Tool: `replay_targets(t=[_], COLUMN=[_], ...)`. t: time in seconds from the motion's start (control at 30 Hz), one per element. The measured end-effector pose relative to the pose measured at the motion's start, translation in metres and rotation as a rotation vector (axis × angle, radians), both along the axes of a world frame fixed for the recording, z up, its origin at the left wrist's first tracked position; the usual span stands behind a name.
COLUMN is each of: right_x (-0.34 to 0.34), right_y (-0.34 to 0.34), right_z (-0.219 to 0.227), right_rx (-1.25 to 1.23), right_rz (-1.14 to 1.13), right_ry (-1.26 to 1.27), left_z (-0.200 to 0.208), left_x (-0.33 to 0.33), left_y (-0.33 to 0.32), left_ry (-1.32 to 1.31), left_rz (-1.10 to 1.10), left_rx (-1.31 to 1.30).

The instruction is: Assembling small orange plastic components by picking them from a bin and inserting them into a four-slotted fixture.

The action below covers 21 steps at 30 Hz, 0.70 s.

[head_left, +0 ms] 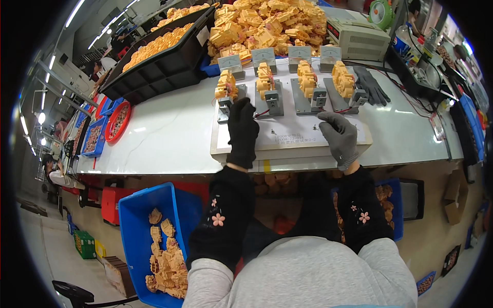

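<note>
My left hand (242,131), in a black glove, reaches to the leftmost test fixture (224,110). Its fingers are bent together at the fixture's grey block; whatever they grip is hidden. A yellow plastic gear-like part (226,84) sits upright on that fixture. My right hand (339,137), in a grey glove, hovers over the white board (287,146) with fingers curled together and nothing visible in them. Beside it stands a small toggle switch (315,127); another switch (272,132) lies further left. More fixtures with yellow parts (306,79) stand in the row, with several analog meters (299,55) behind.
A heap of yellow parts (267,25) fills the back, beside a black crate (159,72) and a beige power supply (359,40). A loose grey glove (371,84) lies right of the fixtures. Below the table edge, a blue bin (134,231) holds yellow parts; a red basin (119,122) stands left.
</note>
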State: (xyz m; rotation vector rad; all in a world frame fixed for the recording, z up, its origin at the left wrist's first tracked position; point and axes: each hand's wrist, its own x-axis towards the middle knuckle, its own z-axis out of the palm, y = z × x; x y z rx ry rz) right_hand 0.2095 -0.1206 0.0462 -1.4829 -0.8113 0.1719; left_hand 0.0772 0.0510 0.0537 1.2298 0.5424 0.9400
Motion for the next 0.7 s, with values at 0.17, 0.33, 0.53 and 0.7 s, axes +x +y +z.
replay_targets(t=[0.17, 0.33, 0.53, 0.7], right_x=[-0.002, 0.001, -0.001, 0.004], right_y=[0.001, 0.0, 0.0, 0.0], right_z=[0.002, 0.0, 0.002, -0.006], right_rx=[-0.001, -0.021, -0.01, 0.026], right_rz=[0.026, 0.012, 0.03, 0.046], right_ry=[0.054, 0.037, 0.02, 0.003], left_z=[-0.007, -0.001, 0.004, 0.013], left_x=[-0.005, 0.014, 0.058, 0.08], left_y=[-0.042, -0.059, -0.043, -0.04], left_ry=[-0.047, 0.045, 0.154, 0.237], left_rz=[-0.02, -0.232, -0.064, -0.307], left_rx=[0.209, 0.273, 0.861, 0.078])
